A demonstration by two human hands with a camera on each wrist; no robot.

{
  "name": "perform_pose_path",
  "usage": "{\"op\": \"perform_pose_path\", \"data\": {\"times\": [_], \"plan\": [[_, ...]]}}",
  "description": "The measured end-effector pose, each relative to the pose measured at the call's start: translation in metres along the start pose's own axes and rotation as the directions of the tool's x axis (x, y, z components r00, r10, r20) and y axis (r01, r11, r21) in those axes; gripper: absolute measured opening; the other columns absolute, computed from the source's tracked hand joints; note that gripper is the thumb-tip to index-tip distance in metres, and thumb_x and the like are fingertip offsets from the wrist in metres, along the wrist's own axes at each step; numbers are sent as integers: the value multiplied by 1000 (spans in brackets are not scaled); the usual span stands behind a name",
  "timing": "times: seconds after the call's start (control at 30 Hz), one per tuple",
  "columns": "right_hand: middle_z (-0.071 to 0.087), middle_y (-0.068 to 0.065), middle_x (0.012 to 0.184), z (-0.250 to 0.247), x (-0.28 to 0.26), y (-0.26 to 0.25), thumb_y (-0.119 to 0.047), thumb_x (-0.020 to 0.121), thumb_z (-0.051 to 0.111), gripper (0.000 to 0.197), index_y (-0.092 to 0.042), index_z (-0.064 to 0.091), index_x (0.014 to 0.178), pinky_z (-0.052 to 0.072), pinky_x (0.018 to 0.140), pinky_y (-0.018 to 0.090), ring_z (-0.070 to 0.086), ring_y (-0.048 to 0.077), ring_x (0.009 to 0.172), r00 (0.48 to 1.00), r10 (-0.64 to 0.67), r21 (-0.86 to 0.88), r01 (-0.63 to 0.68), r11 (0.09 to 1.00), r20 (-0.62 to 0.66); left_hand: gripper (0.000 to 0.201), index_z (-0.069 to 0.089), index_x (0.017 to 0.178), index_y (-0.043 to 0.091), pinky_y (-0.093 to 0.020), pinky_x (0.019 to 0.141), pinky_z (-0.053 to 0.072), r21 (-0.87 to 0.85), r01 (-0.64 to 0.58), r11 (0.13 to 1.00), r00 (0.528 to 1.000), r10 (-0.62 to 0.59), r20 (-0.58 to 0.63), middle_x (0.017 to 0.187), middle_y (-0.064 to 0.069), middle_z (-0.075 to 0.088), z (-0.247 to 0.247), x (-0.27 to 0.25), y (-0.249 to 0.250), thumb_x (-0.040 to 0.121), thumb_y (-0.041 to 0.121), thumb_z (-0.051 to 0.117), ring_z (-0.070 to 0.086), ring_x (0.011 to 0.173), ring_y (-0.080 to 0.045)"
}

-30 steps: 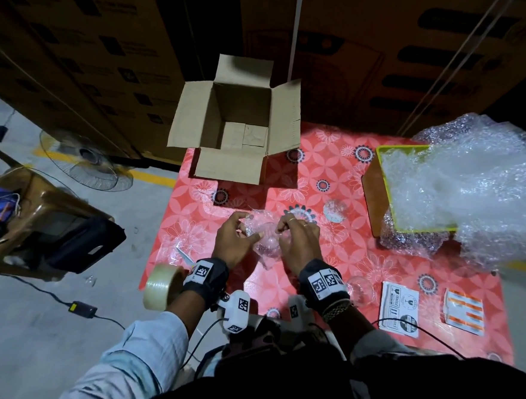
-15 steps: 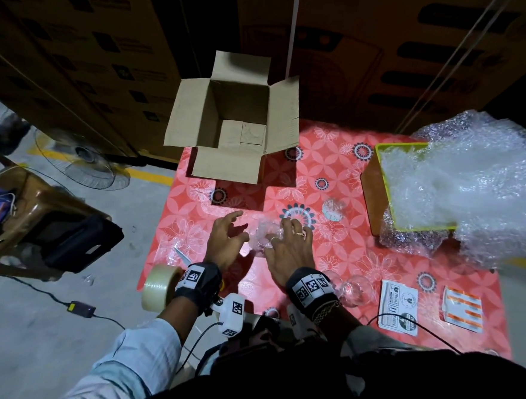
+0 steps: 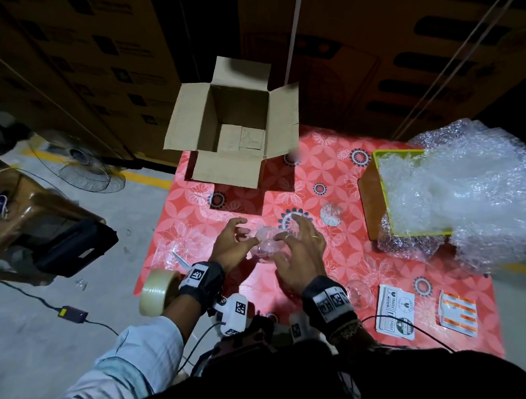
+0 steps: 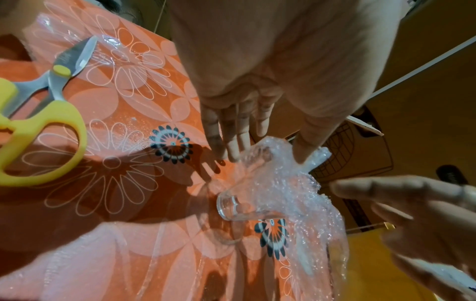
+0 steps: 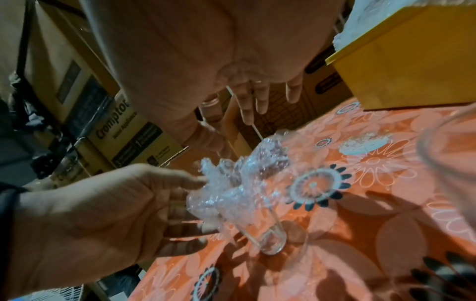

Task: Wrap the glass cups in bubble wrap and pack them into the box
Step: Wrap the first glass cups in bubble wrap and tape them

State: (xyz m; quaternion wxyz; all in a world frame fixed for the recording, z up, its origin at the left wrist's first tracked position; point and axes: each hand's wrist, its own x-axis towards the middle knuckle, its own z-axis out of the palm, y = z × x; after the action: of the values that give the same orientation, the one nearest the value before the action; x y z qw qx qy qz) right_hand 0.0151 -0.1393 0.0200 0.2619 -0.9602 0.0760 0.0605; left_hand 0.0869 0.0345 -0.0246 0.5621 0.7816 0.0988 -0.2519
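Both hands hover with fingers spread, holding nothing — left hand [image 3: 230, 247], right hand [image 3: 298, 258]. Between them the glass cup [image 4: 239, 207] stands on the table [image 3: 359, 268], its top hidden under loose bubble wrap [image 5: 239, 183]. Farther back, the cardboard box [image 3: 232, 125] is open.

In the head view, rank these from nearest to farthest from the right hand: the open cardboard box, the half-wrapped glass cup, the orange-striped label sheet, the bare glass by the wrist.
Measured from the right hand:
1. Half-wrapped glass cup, at its fingertips, between both hands.
2. Bare glass, just right of the wrist, near the table's front edge.
3. Open cardboard box, at the table's far left corner.
4. Orange-striped label sheet, at the table's front right.
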Motion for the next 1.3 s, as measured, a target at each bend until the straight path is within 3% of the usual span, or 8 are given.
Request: {"op": "perform_pose_path", "data": {"times": [0.1,0.23,0.67,0.83,0.9,1.1,1.2,1.3], "plan": [[25,7,163,-5,-4,7,-27,85,69,31,-24,73,115,5,122,48,11,23,154,999,35,18,-35,999,-29,42,59,120,25,-40,82,57,25,-20,999,998,22,-61,92,1,68,3,2,0,84,23,81,68,82,-18],[1,8,170,9,0,6,-42,89,60,45,-35,62,134,-14,117,48,-8,28,156,985,15,-180,17,983,173,30,60,111,19,-34,76,52,71,-34,997,994,41,-106,75,4,60,7,4,2,88,19,79,60,68,-14],[-2,13,170,28,21,-10,-53,86,59,48,-27,66,127,-7,121,63,-8,35,156,965,38,-394,70,916,260,16,68,101,23,-39,86,54,77,-58,995,993,65,-98,93,0,71,2,1,4,93,35,74,67,85,-19],[4,8,170,12,12,-8,-37,87,67,38,-26,68,123,-6,122,54,-3,29,156,986,-2,-183,32,982,165,17,71,106,24,-38,91,55,59,-38,998,997,41,-59,102,1,73,0,3,-2,90,30,75,69,94,-19],[14,3,167,3,4,-2,-30,85,73,41,-27,65,125,8,124,51,10,25,155,998,27,7,-27,1000,65,27,72,113,27,-41,94,56,35,-23,999,999,24,-36,106,0,74,-2,4,-4,87,36,72,69,97,-24],[35,8,161,2,1,13,-27,91,70,83,-26,22,159,37,118,48,37,29,146,940,295,265,-332,905,169,44,56,138,25,-35,94,52,-59,64,996,997,-60,57,110,-2,71,-3,1,-4,96,24,71,69,107,-23],[57,6,142,3,3,9,-16,91,71,80,-36,23,153,52,104,46,59,29,126,936,300,353,-349,868,186,63,48,133,32,-46,106,50,-38,100,994,994,-98,49,87,3,64,-2,0,-5,81,30,84,68,109,-29],[59,2,120,0,2,2,3,89,65,63,-36,34,129,54,90,41,60,24,105,960,267,392,-280,876,87,65,50,124,36,-54,97,56,-39,101,994,995,-101,3,92,-2,68,-1,3,-8,68,36,83,73,97,-29]]}}
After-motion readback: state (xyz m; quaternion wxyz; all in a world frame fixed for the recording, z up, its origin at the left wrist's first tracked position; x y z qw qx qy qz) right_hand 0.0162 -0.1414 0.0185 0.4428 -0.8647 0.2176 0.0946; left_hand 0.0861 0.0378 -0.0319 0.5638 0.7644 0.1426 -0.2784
